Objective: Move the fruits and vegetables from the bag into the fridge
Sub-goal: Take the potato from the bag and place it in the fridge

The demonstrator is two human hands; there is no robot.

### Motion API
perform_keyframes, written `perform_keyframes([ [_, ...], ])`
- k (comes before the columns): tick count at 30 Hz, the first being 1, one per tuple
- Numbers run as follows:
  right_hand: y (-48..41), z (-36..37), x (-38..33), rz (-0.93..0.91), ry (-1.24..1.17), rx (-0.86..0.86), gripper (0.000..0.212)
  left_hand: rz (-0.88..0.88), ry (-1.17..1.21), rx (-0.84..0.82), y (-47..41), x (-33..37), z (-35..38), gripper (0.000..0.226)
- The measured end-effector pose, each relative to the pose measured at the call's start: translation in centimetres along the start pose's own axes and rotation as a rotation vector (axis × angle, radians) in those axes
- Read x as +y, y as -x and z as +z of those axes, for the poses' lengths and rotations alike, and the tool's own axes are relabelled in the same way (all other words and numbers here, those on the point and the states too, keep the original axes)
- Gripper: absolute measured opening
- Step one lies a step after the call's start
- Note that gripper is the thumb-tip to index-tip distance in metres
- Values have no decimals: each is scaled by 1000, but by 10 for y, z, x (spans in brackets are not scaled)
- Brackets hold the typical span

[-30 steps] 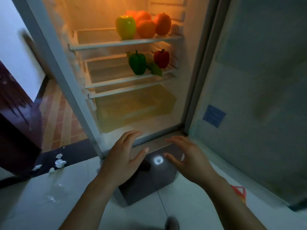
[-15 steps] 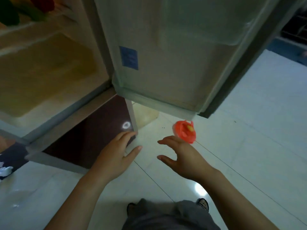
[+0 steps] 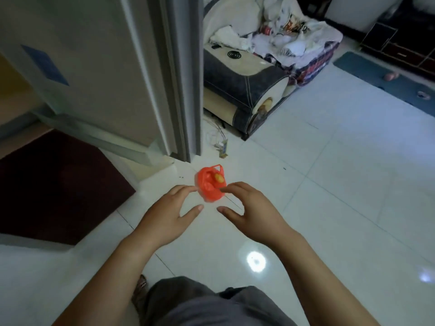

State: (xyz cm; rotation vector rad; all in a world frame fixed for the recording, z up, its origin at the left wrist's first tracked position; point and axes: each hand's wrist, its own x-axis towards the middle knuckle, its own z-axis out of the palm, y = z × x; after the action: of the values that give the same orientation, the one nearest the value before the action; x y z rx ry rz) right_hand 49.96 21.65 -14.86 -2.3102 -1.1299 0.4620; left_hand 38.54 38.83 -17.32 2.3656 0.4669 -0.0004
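Hands: two, one left hand (image 3: 169,215) and one right hand (image 3: 253,214).
Bags: one orange-red plastic bag (image 3: 208,189) on the floor tiles.
Fruit showing in the bag: one yellow-orange piece (image 3: 219,178); anything beneath it is hidden.
Fridge doors: one fridge door (image 3: 98,67), bearing one blue sticker (image 3: 44,65).
Rugs: one blue rug (image 3: 376,78).
Sofas: one sofa (image 3: 247,90), heaped with cloths too jumbled to count.
Light spots on the tiles: two, one larger light spot (image 3: 256,261) and one smaller light spot (image 3: 424,277).
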Motion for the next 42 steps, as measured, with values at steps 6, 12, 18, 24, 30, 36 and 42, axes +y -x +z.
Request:
perform_keyframes([
  [6, -24, -42, 61, -14, -31, -34, 41, -58, 16, 24, -53, 45, 36, 45],
  [12, -87, -72, 117, -27, -15, -98, 40, -101, 55, -5, -132, 57, 70, 47],
  [18, -152, -126, 169, -24, 97, -175, 41, -132, 70, -99, -236, 67, 88, 48],
  [24, -219, -161, 208, -89, 71, -210, 41, -194, 54, -108, -308, 78, 89, 48],
  [30, -295, -150, 256, -237, 48, -458, 41, -415, -8, -55, -339, 60, 87, 57],
  [36, -389, -114, 311, -440, 143, -855, 42, -773, 87, -30, -371, 51, 115, 54],
  [42, -481, -68, 361, -590, 265, -1025, 44, -902, 164, 58, -442, 5, 157, 53],
])
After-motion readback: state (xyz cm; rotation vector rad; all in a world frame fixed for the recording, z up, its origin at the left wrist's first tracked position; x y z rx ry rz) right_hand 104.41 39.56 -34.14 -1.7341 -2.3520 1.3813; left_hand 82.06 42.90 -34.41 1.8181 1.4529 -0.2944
